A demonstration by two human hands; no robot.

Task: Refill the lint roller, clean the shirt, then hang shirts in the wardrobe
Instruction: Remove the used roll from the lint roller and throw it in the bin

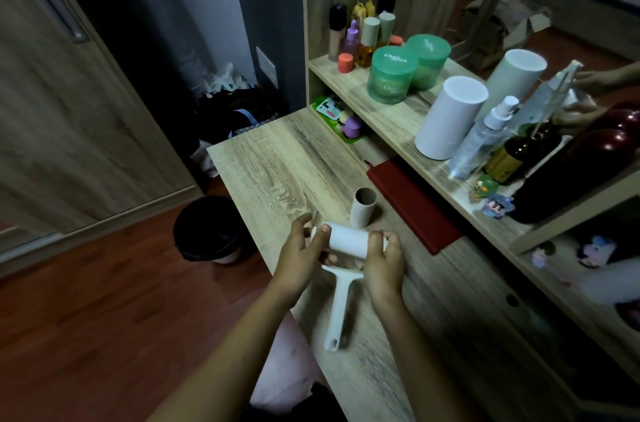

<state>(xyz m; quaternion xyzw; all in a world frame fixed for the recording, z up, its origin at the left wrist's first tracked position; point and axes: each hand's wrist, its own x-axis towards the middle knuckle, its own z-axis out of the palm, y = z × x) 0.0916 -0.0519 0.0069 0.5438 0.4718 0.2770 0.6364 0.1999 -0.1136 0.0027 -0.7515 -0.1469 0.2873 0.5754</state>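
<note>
Two pinches — left hand, right hand — on refill roll ends; mid-refill, seating onto lint roller beneath grip likely next.

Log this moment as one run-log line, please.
refill | left hand: holds white roll | right hand: holds its end | cardboard core: upright on desk

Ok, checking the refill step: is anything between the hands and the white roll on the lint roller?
Nothing visible does. The left hand and right hand hold the white roll at its two ends. The empty cardboard tube stands upright on the desk just behind the roll, not between it and either hand.
</note>
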